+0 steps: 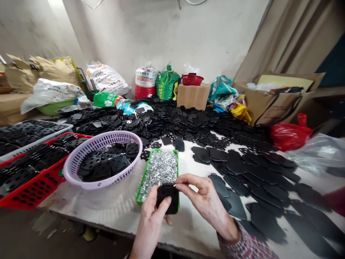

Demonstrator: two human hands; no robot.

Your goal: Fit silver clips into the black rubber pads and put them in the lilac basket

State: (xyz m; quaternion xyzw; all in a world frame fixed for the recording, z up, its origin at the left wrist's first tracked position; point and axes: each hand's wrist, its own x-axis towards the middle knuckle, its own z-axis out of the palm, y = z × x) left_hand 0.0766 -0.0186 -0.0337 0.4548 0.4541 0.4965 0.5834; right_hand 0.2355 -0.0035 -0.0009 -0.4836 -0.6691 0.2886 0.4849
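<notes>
One black plate [167, 192]: left hand [151, 213] gripping | pin [175, 185]: right hand [201, 190] pinching | sack [146, 82]: "…RIANGMI"

- Wall [161, 36], 12 o'clock: pale, evenly lit; brightest streak at 10.
- Metal pins [161, 165], 6 o'clock: small glints.
- Basket [94, 184], 8 o'clock: striped shadow on tabletop [115, 207].
- Floor [16, 237], 8 o'clock: dim.
- Black sheets [315, 228], 4 o'clock: stretched, soft.

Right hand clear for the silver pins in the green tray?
Probably yes: the pins lie uncovered near the right hand, though its fingertips seem to pinch one at the black plate.
</notes>
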